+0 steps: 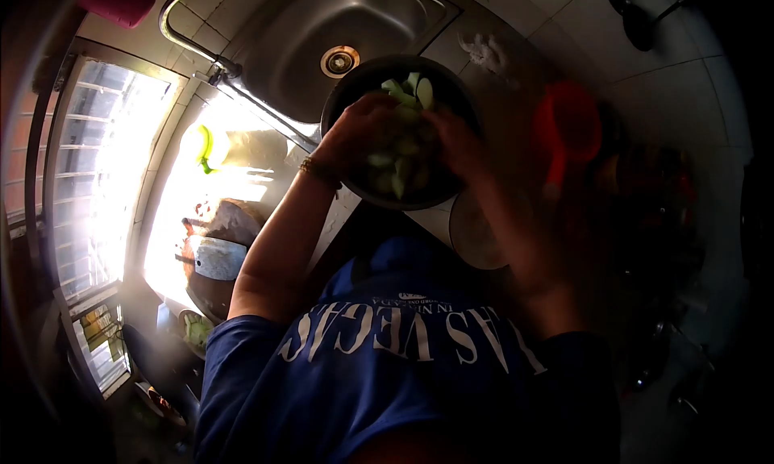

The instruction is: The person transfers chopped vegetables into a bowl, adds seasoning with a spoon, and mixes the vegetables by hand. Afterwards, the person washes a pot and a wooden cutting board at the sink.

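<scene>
A dark round pot [401, 199] stands at the near edge of the sink, with pale green cut vegetable pieces [395, 162] inside. My left hand [363, 125], with a bracelet at its wrist, reaches in from the left, its fingers curled round some pieces. From the opposite side my right hand [453, 137] closes in on the same heap. A few lighter pieces stick up between the two hands. Shadow hides most of the right fingers and the bottom of the pot.
Behind the pot is a steel sink [278, 49] with a curved faucet [168, 16]. A cleaver [218, 258] lies on the sunlit left counter, near a bright green item [205, 145]. To the right are a red strainer [568, 121] and a round plate or lid [476, 238].
</scene>
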`<action>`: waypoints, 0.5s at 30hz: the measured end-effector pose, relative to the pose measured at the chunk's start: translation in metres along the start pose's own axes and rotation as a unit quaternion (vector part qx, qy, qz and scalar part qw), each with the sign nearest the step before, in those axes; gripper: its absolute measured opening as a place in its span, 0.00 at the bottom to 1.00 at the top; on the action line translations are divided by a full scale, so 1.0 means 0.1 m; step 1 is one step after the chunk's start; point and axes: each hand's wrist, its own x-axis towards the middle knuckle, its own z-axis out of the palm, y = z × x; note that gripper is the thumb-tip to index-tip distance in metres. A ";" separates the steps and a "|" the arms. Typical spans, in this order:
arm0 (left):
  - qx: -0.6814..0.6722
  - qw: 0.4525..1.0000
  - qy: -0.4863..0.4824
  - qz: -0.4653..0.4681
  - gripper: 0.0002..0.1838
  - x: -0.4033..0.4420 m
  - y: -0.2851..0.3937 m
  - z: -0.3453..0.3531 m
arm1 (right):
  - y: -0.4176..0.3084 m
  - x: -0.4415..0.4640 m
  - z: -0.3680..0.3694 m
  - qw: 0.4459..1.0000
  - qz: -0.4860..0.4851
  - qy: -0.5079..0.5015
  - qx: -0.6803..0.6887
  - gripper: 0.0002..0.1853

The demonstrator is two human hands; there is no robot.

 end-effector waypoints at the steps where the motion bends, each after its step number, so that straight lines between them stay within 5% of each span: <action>1: 0.000 1.000 0.000 0.000 0.23 -0.05 0.01 -0.05 | -0.16 -0.11 0.01 0.996 -0.012 0.002 -0.088 0.19; 2: 0.074 0.997 0.005 0.016 0.24 -0.12 0.01 -0.11 | -0.33 -0.22 0.01 0.985 -0.023 0.006 -0.173 0.19; 4: 0.147 0.989 0.011 0.031 0.25 -0.26 0.04 -0.05 | -0.42 -0.32 0.04 0.983 0.139 0.033 -0.119 0.23; 5: 0.000 0.998 0.041 -0.042 0.26 -0.32 0.07 0.07 | -0.28 -0.28 0.00 0.982 0.141 0.032 -0.118 0.23; 6: -0.147 0.980 0.070 -0.112 0.26 -0.35 0.10 0.14 | 0.01 -0.17 -0.07 0.987 0.155 -0.012 0.048 0.22; 7: -0.179 0.970 0.084 -0.143 0.28 -0.31 -0.13 0.12 | 0.29 -0.06 -0.13 0.962 0.164 -0.057 0.212 0.21; 8: -0.211 0.957 0.099 -0.173 0.29 -0.28 -0.35 0.11 | 0.51 0.02 -0.11 0.962 0.161 -0.059 0.212 0.21; 10: -0.026 0.991 0.106 -0.082 0.27 -0.20 -0.52 0.27 | 0.93 0.20 0.03 0.971 0.091 0.072 0.210 0.33; 12: -0.021 0.992 0.109 -0.067 0.25 -0.22 -0.38 0.36 | 0.94 0.28 0.09 0.969 0.095 0.128 0.190 0.28; 14: -0.079 0.987 0.107 -0.088 0.24 -0.23 -0.38 0.29 | 0.85 0.23 0.03 0.975 0.007 0.001 0.221 0.25; 15: 0.121 0.988 0.056 0.078 0.23 -0.18 -0.51 0.13 | 0.70 0.16 0.01 0.975 0.006 0.002 0.221 0.25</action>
